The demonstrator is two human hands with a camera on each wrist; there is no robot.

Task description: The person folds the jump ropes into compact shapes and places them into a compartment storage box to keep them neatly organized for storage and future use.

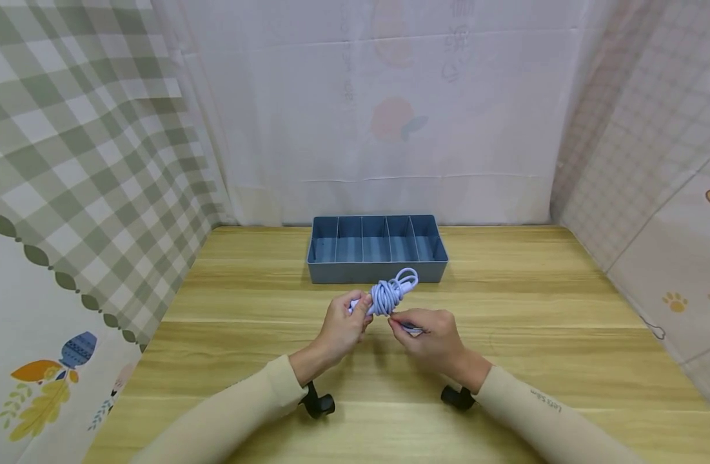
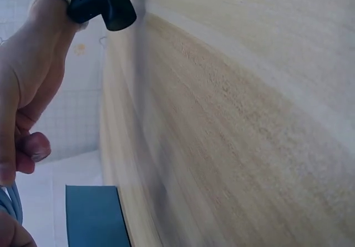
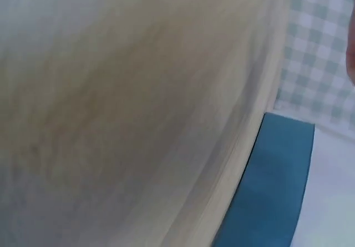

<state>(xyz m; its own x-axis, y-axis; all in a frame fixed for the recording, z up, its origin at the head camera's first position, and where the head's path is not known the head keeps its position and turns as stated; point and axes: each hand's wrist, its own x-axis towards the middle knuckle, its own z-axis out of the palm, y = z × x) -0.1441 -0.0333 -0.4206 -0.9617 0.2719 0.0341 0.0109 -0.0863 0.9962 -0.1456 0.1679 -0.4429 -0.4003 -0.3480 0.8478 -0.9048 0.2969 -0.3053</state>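
Note:
A white cable (image 1: 386,297) is wound into a tight bundle in front of the blue box, with a loop sticking out at its upper right. My left hand (image 1: 344,324) grips the bundle's left end between thumb and fingers. At its lower right, my right hand (image 1: 431,338) pinches a loose length of the cable close to the coils. In the left wrist view a bit of the cable (image 2: 12,201) shows at the left edge, beside the right hand's fingers (image 2: 33,147). The right wrist view catches only a sliver of a hand at its right edge.
A blue box (image 1: 378,272) with several side-by-side compartments stands at the back of the wooden table (image 1: 244,309). Patterned cloth hangs on the left (image 1: 88,129), behind and on the right. Black wrist mounts (image 1: 318,404) hang below both wrists.

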